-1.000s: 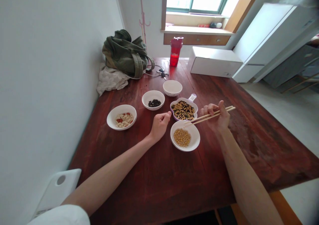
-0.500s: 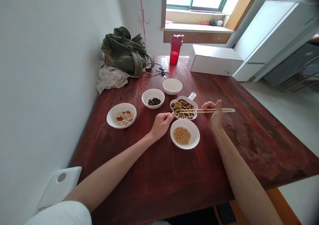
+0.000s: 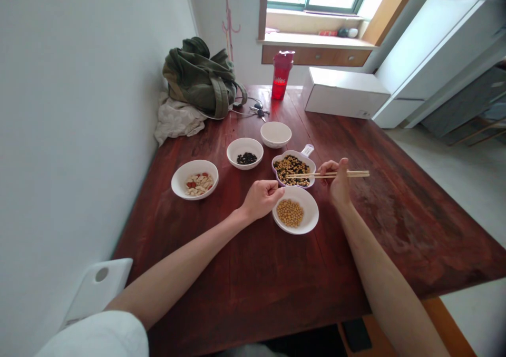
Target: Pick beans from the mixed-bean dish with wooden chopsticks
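My right hand [image 3: 338,183] holds a pair of wooden chopsticks [image 3: 358,174], their tips in a purple-rimmed, handled dish [image 3: 309,150] of mixed yellow and black beans [image 3: 290,168]. My left hand [image 3: 261,198] is closed, its thumb over the upper left rim of a white bowl [image 3: 310,222] with yellow soybeans [image 3: 290,213]. It lies close to the dish too; whether it pinches a rim is hidden. Farther left are a white bowl [image 3: 233,147] with some black beans [image 3: 246,158] and another bowl [image 3: 176,180] with pale, flat seeds or nuts [image 3: 198,184].
Behind the dish stands another white bowl [image 3: 275,134]. Toward the table's far end are a green bag [image 3: 201,77] on a pale cloth [image 3: 179,119], keys [image 3: 260,113] with a cable, a red shaker bottle [image 3: 282,77] and a white box [image 3: 343,93]. A wall runs along the left.
My left hand has shifted slightly right and nearer, from the dish's left edge to the soybean bowl's rim. The chopsticks have come closer together, their tips still in the dish. The view has shifted a little.
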A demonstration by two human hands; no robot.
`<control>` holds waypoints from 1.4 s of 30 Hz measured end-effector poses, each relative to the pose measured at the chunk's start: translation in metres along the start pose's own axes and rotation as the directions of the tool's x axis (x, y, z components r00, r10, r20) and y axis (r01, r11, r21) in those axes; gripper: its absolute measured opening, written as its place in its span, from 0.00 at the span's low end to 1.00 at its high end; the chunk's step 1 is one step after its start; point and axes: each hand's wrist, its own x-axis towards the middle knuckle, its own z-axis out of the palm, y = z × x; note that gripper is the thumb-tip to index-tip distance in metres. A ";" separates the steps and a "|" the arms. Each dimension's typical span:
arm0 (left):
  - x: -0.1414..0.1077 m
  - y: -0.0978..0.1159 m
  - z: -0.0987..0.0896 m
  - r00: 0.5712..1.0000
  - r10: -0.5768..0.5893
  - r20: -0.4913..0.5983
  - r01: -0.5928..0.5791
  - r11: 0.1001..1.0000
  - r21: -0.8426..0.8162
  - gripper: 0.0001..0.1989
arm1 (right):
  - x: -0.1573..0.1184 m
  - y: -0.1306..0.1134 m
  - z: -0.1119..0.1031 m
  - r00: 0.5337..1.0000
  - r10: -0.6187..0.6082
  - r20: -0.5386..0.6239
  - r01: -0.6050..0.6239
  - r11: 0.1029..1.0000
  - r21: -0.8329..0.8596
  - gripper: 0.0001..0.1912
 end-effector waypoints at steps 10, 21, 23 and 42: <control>0.000 0.002 0.000 1.000 0.004 0.001 -0.004 1.000 0.027 0.24 | 0.000 0.000 0.000 0.999 0.039 0.005 -0.039 0.997 0.072 0.39; 0.001 0.000 0.000 1.000 -0.004 0.024 0.003 0.999 0.042 0.24 | 0.001 0.004 0.000 1.000 0.003 -0.009 -0.002 0.999 0.041 0.39; 0.001 0.001 0.000 1.000 -0.006 0.026 0.005 0.999 0.044 0.24 | 0.000 0.003 0.001 1.000 0.002 -0.010 -0.001 0.999 0.039 0.39; 0.002 0.000 -0.001 1.000 -0.007 0.029 0.006 0.999 0.036 0.24 | -0.002 0.002 0.005 0.996 -0.033 -0.077 0.032 0.999 -0.008 0.40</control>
